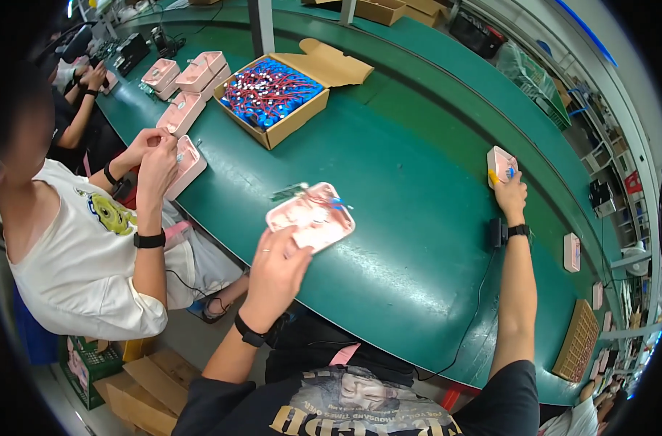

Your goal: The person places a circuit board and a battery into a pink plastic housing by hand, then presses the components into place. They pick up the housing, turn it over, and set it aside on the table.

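My left hand (275,275) pinches the near edge of a pale pink plastic shell (338,232), tilted and slightly blurred above the bench. Inside it lie red and blue wires, and a green circuit board (286,192) sticks out past its far left edge. Out to the right, my right hand (511,196) grips the near end of a second pink shell (497,160). A yellow cover sits on one of its fingers. Something blue (511,173) shows inside that shell, beside my fingertips; the fingers partly hide it.
An open cardboard box (294,125) of blue wired cells stands at the far left of the green bench (389,291). A co-worker (91,254) at left handles another pink shell (189,171) near stacked shells (200,70). A black device (497,232) trails a cable beside my right wrist.
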`<state>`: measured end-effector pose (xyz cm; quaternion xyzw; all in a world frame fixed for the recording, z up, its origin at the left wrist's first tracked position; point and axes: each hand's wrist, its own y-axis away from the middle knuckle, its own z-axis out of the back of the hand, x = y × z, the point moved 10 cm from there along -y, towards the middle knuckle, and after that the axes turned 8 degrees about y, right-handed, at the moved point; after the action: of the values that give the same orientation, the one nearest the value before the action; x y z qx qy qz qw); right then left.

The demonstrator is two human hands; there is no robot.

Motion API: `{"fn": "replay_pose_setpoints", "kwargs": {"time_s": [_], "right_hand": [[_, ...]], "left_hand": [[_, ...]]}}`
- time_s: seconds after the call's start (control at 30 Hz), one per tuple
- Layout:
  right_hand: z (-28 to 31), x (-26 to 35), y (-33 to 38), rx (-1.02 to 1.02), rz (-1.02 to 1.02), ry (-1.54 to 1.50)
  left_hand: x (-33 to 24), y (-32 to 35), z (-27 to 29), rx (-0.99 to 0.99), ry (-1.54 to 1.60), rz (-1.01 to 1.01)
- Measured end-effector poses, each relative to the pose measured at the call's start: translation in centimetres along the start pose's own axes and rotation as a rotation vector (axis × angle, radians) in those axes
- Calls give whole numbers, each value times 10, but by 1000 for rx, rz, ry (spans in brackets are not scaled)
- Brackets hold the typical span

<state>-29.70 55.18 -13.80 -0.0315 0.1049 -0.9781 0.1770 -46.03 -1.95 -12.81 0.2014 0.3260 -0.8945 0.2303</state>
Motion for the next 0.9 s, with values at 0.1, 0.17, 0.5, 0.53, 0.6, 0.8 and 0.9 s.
{"fn": "replay_pose_setpoints", "kwargs": {"time_s": [0.1,0.17,0.5,0.53,0.6,0.8,0.9], "right_hand": [[47,1,31,-483,183,-23],[66,78,95,-175,599,-564],[66,201,284,399,1320,-723],[65,202,281,392,1324,-725],[55,198,269,569,1138,-886],[33,189,241,590,861,-836],[74,187,252,93,1114,-709]], "left_hand": [[-27,-11,-13,83,98,-63],[-29,-4,-15,155,128,-75],[18,-80,-46,162,382,325],[26,-76,-59,249,450,429],[28,-71,-57,213,510,419],[41,-63,-47,73,617,364],[47,-57,-61,83,703,478]]}}
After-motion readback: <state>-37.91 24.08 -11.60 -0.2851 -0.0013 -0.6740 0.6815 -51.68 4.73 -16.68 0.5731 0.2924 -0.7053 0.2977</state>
